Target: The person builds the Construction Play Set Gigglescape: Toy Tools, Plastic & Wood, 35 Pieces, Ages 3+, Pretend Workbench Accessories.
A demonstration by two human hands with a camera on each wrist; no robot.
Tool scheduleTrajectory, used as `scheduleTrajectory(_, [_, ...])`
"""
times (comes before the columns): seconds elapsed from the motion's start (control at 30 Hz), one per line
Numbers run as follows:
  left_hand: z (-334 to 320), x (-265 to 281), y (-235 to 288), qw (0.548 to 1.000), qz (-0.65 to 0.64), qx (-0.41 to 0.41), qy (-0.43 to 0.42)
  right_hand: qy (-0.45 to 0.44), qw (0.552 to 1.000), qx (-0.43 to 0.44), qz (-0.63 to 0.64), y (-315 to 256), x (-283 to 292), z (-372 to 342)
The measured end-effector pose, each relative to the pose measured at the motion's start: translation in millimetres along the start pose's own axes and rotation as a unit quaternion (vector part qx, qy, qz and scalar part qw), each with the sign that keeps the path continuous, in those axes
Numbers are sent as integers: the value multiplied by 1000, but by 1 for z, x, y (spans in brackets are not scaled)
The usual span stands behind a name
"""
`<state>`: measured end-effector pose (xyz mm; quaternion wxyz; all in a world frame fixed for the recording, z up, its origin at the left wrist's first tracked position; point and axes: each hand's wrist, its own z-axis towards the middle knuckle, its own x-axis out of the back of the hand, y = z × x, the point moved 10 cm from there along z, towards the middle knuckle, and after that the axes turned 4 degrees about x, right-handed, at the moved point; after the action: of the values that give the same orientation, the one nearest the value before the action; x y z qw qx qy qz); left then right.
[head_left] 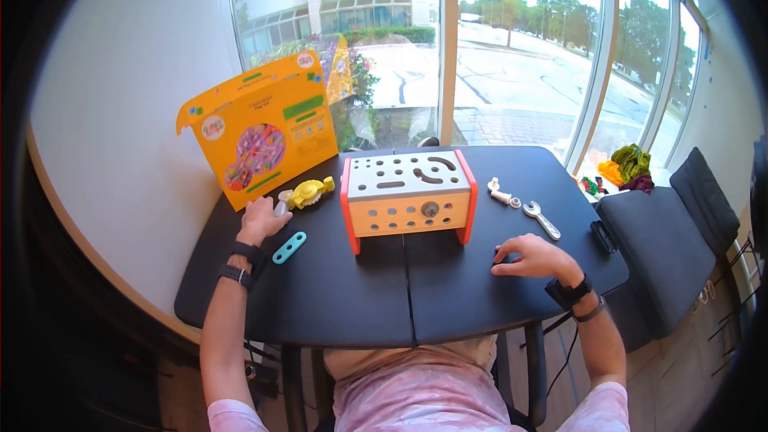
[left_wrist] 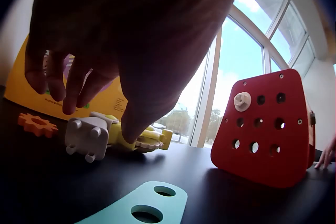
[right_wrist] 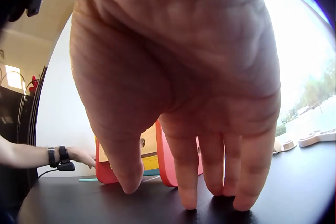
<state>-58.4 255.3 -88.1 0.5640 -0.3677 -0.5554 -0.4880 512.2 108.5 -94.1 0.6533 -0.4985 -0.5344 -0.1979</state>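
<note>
Fingers (right_wrist: 184, 171) loosely parted and empty, left hand (head_left: 262, 222) arches over white block (left_wrist: 86, 137), right hand (head_left: 532, 258) touching table (head_left: 344, 296).

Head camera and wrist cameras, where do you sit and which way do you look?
Head: on the head, facing forward and down at the toy workbench; left hand, right hand, arms, shirt show.
Left wrist: on that wrist, facing the white toy piece; both hands show.
Right wrist: on that wrist, facing across the table; both hands and left forearm show.
Shared: both wrist views include the toy workbench.
</note>
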Motion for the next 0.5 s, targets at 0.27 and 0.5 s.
scheduleTrajectory(0.27, [17, -28, 3, 1000, 9, 11, -25, -29, 999, 13, 23, 5, -3, -3])
scheduleTrajectory(0.5, [1, -3, 9, 999, -28, -19, 30, -24, 992, -29, 117, 35, 30, 8])
